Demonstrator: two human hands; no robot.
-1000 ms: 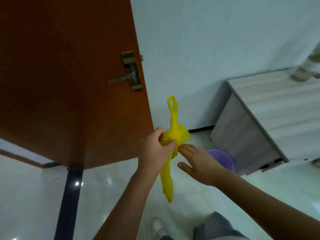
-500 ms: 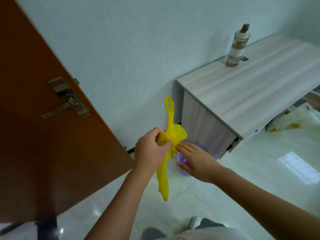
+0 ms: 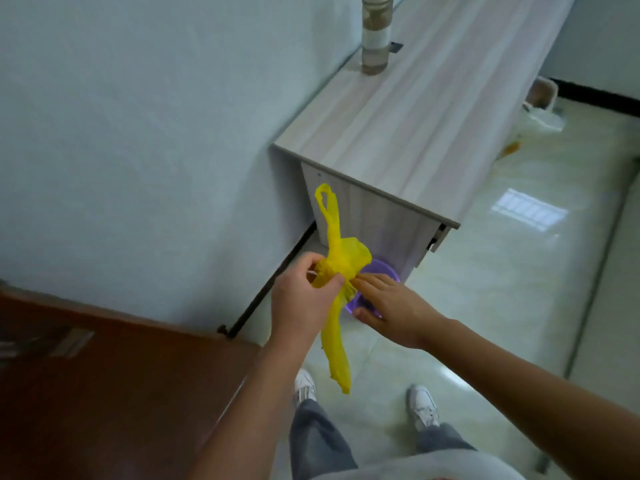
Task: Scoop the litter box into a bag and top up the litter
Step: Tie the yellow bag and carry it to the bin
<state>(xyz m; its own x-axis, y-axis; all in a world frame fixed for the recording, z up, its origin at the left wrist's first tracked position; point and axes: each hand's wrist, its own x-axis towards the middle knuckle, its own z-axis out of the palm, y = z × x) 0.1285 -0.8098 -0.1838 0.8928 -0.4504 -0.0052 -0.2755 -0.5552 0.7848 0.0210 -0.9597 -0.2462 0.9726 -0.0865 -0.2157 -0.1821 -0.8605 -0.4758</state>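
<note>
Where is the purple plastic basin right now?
The purple plastic basin sits on the floor by the grey wooden desk, partly hidden behind the yellow plastic bag and right hand.

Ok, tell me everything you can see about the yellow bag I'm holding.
The yellow bag is thin, crinkly plastic, bunched up and not yet opened. One looped handle sticks up above the grip; a long twisted tail hangs down toward the floor. The left hand grips its bunched middle, and the right hand's straight fingers touch it from the side. It is held in the air, in front of a purple bowl beside the cabinet.
</note>
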